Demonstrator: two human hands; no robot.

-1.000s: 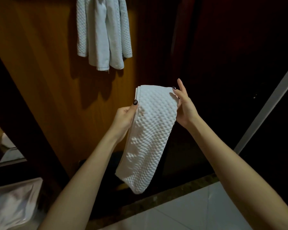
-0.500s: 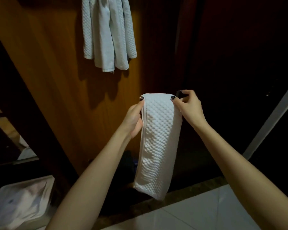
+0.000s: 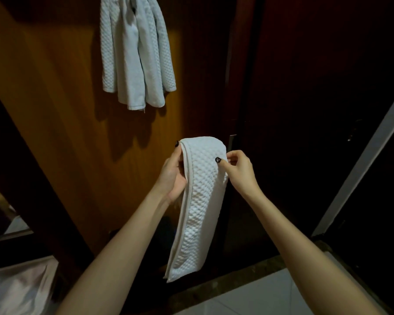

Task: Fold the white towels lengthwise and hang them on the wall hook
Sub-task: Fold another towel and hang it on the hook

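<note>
A white waffle-textured towel (image 3: 199, 201) hangs folded into a narrow strip in front of me, its lower end near the floor edge. My left hand (image 3: 172, 176) grips its left hemmed edge near the top. My right hand (image 3: 238, 170) pinches the right edge just below the fold, thumb on the front. Higher up, other white towels (image 3: 134, 53) hang bunched on the wooden wall (image 3: 55, 110); the hook they hang from is out of view.
A dark door panel (image 3: 305, 110) stands right of the wooden wall, with a pale frame strip (image 3: 369, 164) beyond it. White floor tiles (image 3: 259, 298) lie below. A pale container with a plastic liner (image 3: 16, 289) sits at the bottom left.
The towel has narrowed into a slimmer strip and now hangs straighter. My right hand went from open fingers at the top corner to a pinch lower on the right edge.
</note>
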